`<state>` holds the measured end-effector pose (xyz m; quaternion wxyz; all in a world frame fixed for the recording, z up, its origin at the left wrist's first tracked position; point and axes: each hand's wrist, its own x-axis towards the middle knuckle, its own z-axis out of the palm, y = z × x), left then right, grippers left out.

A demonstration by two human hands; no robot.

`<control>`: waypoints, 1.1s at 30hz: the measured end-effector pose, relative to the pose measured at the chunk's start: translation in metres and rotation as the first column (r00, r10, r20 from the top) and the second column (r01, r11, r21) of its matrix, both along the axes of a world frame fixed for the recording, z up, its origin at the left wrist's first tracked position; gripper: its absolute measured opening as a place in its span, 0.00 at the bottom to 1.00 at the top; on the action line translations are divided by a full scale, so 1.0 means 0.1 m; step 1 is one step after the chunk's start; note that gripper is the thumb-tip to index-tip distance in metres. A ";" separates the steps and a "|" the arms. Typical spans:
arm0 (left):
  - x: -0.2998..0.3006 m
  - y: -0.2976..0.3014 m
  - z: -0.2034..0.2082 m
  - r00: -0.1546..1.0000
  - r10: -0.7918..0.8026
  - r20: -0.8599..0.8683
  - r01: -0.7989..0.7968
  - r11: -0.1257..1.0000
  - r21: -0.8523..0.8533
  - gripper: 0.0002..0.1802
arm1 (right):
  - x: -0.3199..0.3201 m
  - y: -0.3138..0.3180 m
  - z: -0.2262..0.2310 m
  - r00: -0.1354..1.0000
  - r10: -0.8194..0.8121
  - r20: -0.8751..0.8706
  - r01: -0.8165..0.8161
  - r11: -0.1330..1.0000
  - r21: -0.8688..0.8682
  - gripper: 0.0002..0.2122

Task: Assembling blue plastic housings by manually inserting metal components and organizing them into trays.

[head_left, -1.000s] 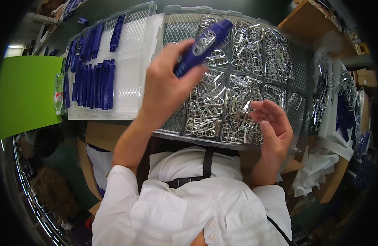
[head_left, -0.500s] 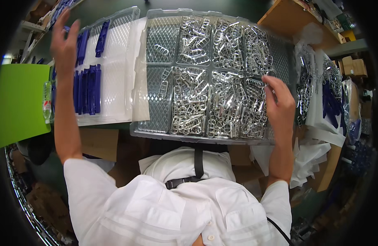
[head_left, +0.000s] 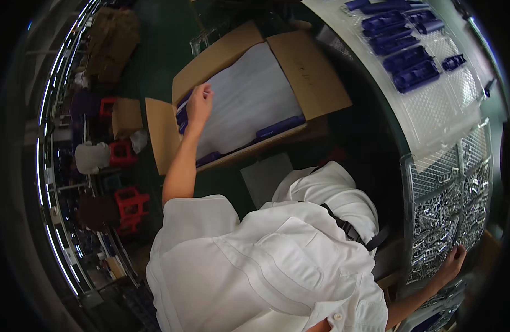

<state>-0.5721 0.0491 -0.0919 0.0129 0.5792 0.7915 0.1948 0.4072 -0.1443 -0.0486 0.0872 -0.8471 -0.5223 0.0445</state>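
Left hand (head_left: 201,105): fingers curled; contents, from where I stand, can't tell. Beneath it: box (head_left: 316,72), blue casings (head_left: 280,128) along its edges, white sheet (head_left: 249,91) across, seemingly nearly filled. Well rightward: loose casings (head_left: 415,76), apparently undone. Right hand (head_left: 453,261): half-curled by clips (head_left: 432,221), hold unclear.

The big box (head_left: 316,72) is brown cardboard, dull and flat, and the thin white sheet (head_left: 249,94) in it looks like soft, matt paper over blue parts (head_left: 281,128) of smooth plastic. The clear plastic tray (head_left: 396,113) has a bumpy, shiny face under more smooth blue plastic pieces (head_left: 415,76), and the little metal clips (head_left: 433,221) are bright and shiny. The white shirt (head_left: 210,265) is soft, dull cloth with folds.
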 end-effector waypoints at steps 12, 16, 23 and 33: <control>-1.20 -1.05 -0.57 0.922 0.213 -0.323 -0.294 0.929 -0.226 0.27 | -1.42 0.19 0.61 0.866 -0.087 -0.493 0.246 0.931 0.268 0.17; -1.33 -0.97 -0.36 0.916 0.208 -0.343 -0.302 0.920 -0.251 0.24 | -1.37 0.07 0.55 0.793 -0.112 -0.599 0.339 0.898 0.281 0.17; -0.10 -0.20 0.36 0.854 -0.049 0.517 -0.102 0.960 0.259 0.18 | -1.18 -0.35 0.77 0.685 -0.161 -0.710 0.543 0.762 0.352 0.15; 4.20 0.56 1.55 -0.212 0.064 0.975 0.840 0.523 0.148 0.29 | -2.45 0.23 1.23 0.472 0.549 -0.690 0.338 0.610 0.717 0.06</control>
